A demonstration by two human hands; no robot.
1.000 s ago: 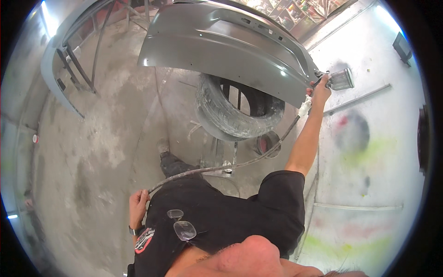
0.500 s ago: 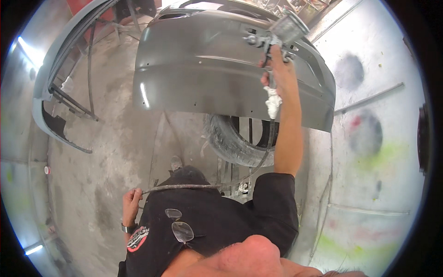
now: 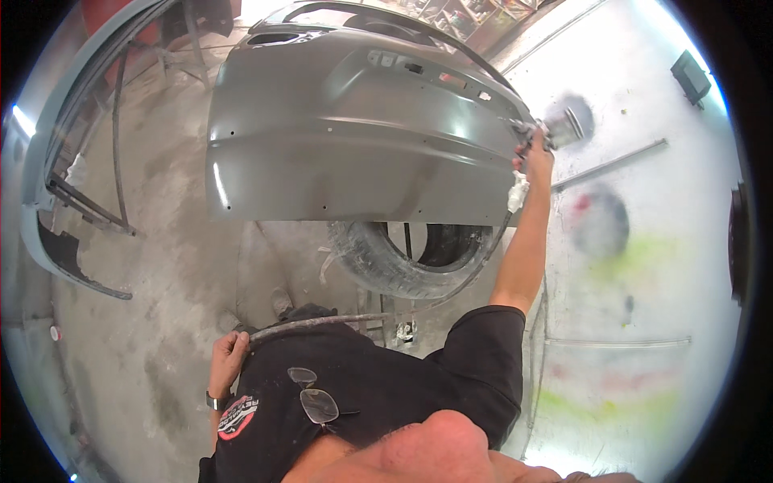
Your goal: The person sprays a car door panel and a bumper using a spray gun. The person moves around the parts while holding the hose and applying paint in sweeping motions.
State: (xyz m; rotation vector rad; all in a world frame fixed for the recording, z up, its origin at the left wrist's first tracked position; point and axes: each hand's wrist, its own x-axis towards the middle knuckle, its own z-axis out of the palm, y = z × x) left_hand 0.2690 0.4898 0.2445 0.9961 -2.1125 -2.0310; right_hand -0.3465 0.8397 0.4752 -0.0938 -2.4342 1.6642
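Observation:
My right hand (image 3: 535, 153) is wrapped round the grip of a metal spray gun (image 3: 557, 130), held out at the right end of a grey car door (image 3: 322, 165). White wrapping (image 3: 518, 193) covers the joint below the grip, where the hose starts. That hose (image 3: 318, 321) droops past the tire and runs across in front of my body. At the lower left my left hand (image 3: 231, 348) pinches the hose, fingers closed. The door's lower edge faces me, and its surface looks smooth with a few small holes. Whether the gun is spraying I cannot tell.
A tire (image 3: 386, 266) lies under the door. A light blue bumper (image 3: 36, 185) hangs on a metal stand (image 3: 121, 145) at the left. Pale sheeting (image 3: 612, 298) with paint smudges lines the right wall. Shelves (image 3: 475, 28) with clutter stand at the back.
My right hand has swung the spray gun to the right and slightly down, from over the door to its right end. The view has shifted. My left hand keeps hold of the hose.

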